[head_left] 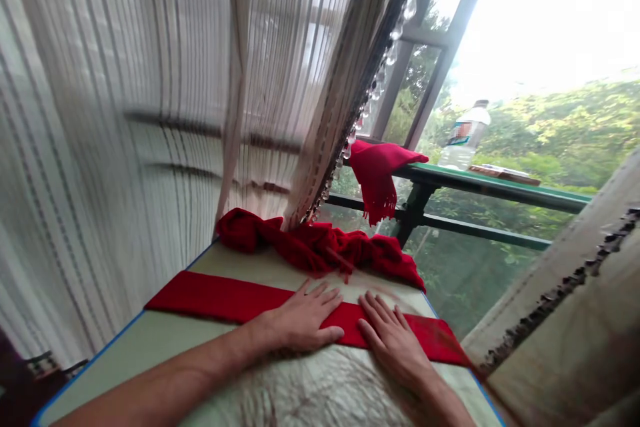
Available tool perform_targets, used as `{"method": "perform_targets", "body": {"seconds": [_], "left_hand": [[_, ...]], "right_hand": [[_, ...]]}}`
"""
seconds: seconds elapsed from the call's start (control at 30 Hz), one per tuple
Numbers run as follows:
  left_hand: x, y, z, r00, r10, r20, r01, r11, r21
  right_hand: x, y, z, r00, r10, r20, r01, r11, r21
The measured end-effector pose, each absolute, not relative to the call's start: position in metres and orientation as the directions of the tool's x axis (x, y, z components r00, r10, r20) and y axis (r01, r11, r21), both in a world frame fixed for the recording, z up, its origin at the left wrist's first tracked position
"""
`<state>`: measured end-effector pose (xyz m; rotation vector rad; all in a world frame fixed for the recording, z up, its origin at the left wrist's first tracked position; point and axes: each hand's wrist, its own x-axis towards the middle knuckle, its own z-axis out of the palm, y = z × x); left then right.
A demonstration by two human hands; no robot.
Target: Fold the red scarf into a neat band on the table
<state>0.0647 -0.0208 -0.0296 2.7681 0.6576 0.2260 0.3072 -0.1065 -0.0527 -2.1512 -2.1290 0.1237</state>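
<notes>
A long red cloth strip (215, 297) lies folded flat across a pale table (150, 340) with a blue edge. My left hand (305, 317) rests palm down on the strip near its middle, fingers spread and stretched out. My right hand (393, 340) lies flat beside it on the same strip, fingers apart. Behind the hands a crumpled red cloth (320, 247) is heaped at the table's far edge.
A striped sheer curtain (150, 113) with a beaded edge hangs behind the table. Another red fringed cloth (380, 173) hangs over a green railing (500, 190). A plastic water bottle (465, 137) stands on that railing. A second curtain (565, 307) is at the right.
</notes>
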Motion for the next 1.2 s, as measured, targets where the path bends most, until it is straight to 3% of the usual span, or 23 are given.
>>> {"method": "perform_targets", "body": {"seconds": [0.23,0.33,0.43,0.57,0.67,0.77,1.03,1.13,1.2], "left_hand": [[0.028,-0.021,-0.006,0.836,0.548,-0.026,0.534,-0.801,0.271],[0.026,-0.022,-0.002,0.820,0.571,0.019,0.549,-0.796,0.255],[0.021,-0.020,-0.003,0.812,0.577,0.086,0.543,-0.801,0.250],[0.012,-0.018,-0.005,0.809,0.585,0.061,0.550,-0.789,0.275],[0.009,-0.018,-0.008,0.815,0.579,0.021,0.548,-0.783,0.293],[0.007,-0.017,-0.013,0.803,0.596,0.010,0.566,-0.768,0.301],[0.004,-0.007,-0.028,0.795,0.606,0.039,0.563,-0.760,0.323],[0.003,-0.005,-0.032,0.793,0.605,0.067,0.562,-0.770,0.302],[0.001,-0.004,-0.035,0.795,0.600,0.089,0.554,-0.779,0.294]], "right_hand": [[0.393,-0.129,-0.063,0.211,0.978,-0.004,0.977,-0.211,-0.036],[0.376,-0.124,-0.050,0.241,0.971,0.001,0.970,-0.241,0.020],[0.314,-0.108,-0.034,0.094,0.990,0.101,0.995,-0.092,-0.028],[0.233,-0.090,-0.027,-0.138,0.990,0.019,0.974,0.139,-0.179],[0.226,-0.091,-0.030,-0.173,0.985,0.018,0.962,0.173,-0.211],[0.270,-0.103,-0.038,-0.107,0.994,0.015,0.976,0.108,-0.190],[0.440,-0.151,-0.072,0.307,0.952,0.005,0.950,-0.306,-0.062],[0.456,-0.152,-0.063,0.380,0.925,-0.005,0.925,-0.380,-0.020],[0.442,-0.144,-0.047,0.367,0.926,0.086,0.930,-0.368,-0.004]]}}
